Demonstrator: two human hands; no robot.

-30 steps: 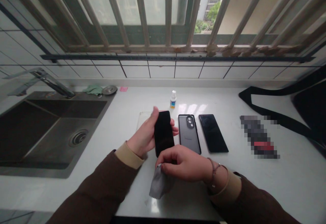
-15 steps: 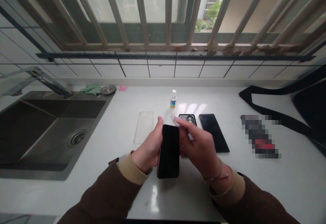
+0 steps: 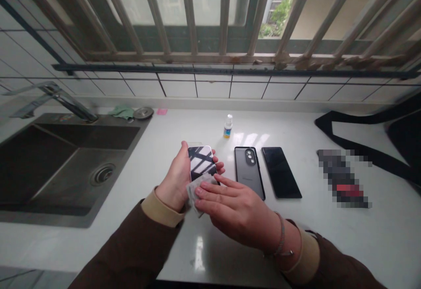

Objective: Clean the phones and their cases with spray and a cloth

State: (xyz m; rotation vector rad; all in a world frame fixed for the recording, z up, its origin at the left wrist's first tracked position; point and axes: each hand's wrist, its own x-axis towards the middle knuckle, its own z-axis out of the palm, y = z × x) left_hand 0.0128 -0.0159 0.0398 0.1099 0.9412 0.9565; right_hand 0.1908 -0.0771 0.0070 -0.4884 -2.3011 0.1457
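My left hand [image 3: 176, 177] is closed around a smartphone [image 3: 201, 161], thumb along one edge and fingertips showing past the other. The dark glass mirrors the window bars. Over the lower part of the phone, my right hand [image 3: 232, 205] presses a folded grey cloth [image 3: 194, 198] with its fingers laid along it. A black-rimmed phone case [image 3: 250, 177] lies just beyond the right hand, beside a second dark phone [image 3: 281, 173]. Behind them stands a small white spray bottle [image 3: 227, 127]. A clear case [image 3: 195, 144] is mostly hidden behind the held phone.
To the left is a steel sink [image 3: 77, 192] with a chrome faucet [image 3: 70, 102]. A green cloth [image 3: 123, 112], a metal drain lid [image 3: 143, 113] and a pink slip [image 3: 162, 112] lie near its back corner. A black strap [image 3: 358, 136] and a blurred-out item lie at the right.
My right hand has come from the phone's right edge onto its lower screen with the cloth. The phone has tilted and now reflects the window. The view has shifted slightly.
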